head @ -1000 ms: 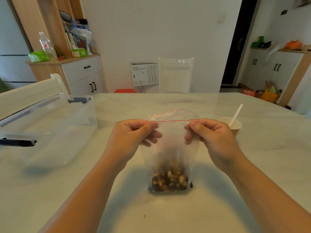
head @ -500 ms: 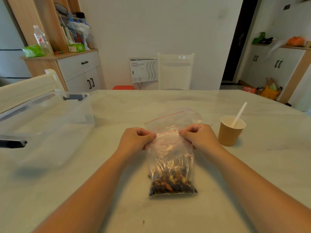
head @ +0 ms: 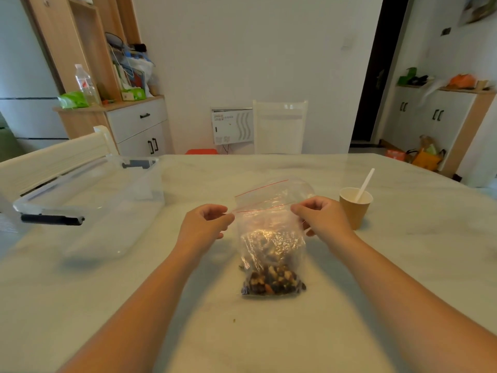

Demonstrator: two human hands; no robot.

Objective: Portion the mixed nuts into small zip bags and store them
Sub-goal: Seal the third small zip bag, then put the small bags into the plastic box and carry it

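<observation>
- A zip bag [head: 271, 238] lies on the table [head: 403, 265] in the middle of the frame, with its bottom toward the person and its top pointing away.
- The nuts [head: 271, 282] sit in a dark heap at the bottom of the bag, likely because the top end is raised a little so they slide down and stay in.
- The left hand [head: 207, 227] pinches the left end of the bag's top with its fingers curled in.
- The right hand [head: 320, 218] pinches the right end of the top the same way.
- The two hands seem to pull the top straight between them, most likely so the red zip line [head: 262, 210] can be pressed closed.
- The back side of the top stands up behind the hands in a curve, so the bag looks open at this point.
- A clear box [head: 88, 208] sits at the left of the frame, near the bag. It is probably where the filled bags will go.
- A paper cup [head: 355, 208] with a white spoon [head: 364, 185] stands just right of the right hand, close by for scooping, it seems.
- The fingertips are tucked under both hands, so how tight the pinch is cannot be told.
- What is inside the cup cannot be seen.
- The box is see-through and blurry, and its left side is cut off by the edge of the frame.
- A tiny crumb [head: 234, 320] lies on the table below the bag. It is too small to name.
</observation>
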